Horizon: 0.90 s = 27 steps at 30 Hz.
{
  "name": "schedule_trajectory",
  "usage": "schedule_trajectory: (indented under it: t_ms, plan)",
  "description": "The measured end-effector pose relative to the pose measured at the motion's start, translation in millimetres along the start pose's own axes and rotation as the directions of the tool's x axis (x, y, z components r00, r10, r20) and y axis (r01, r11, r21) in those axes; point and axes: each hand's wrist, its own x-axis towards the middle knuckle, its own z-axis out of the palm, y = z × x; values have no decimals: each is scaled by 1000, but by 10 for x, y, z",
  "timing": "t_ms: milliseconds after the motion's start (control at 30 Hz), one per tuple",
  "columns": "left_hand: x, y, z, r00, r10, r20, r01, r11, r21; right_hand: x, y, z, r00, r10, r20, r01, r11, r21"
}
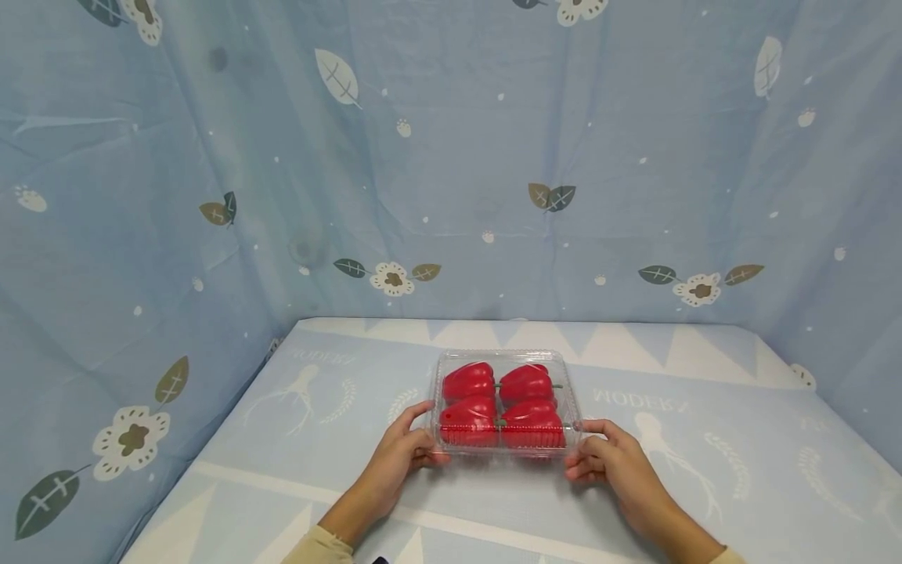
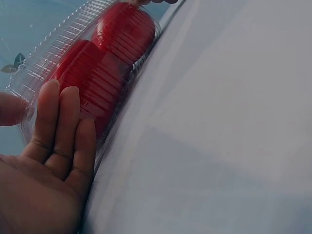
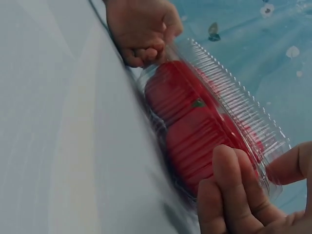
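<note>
— What sits on the pale blue printed tablecloth [image 1: 705,486]?

— A clear, ribbed plastic clamshell box [image 1: 503,403], shut, with four glossy red bell peppers [image 1: 502,405] packed two by two inside, their green stems meeting toward the middle. It rests near the middle of the table, toward the near edge.

— And the hands?

— The left hand [image 1: 402,454] is at the box's near left corner: its fingers [image 2: 61,122] lie fairly straight against the ribbed side wall and the thumb rests on the rim above, so it holds that corner lightly. The right hand [image 1: 609,462] takes the near right corner, fingers [image 3: 234,190] curled against the wall and the thumb pressed to the lid's edge, pinching it.

— How does the plastic look up close?

— Fine ridges run along the lid and sides, and the red shows through them in stripes. The base lies flat on the cloth.

— Anything behind?

— A blue curtain with leaf and flower prints [image 1: 451,157] hangs along the far and left sides.
</note>
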Motion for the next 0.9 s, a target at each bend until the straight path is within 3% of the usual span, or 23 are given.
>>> schedule_trajectory:
  t_ms: [467, 900]
  plan:
    - [5, 21, 5, 1000, -1, 24, 1, 1000, -7, -3, -22, 53, 996, 25, -84, -24, 1000, 15]
    - [9, -13, -11, 1000, 3, 28, -3, 1000, -14, -11, -22, 41, 997, 46, -63, -44, 999, 29]
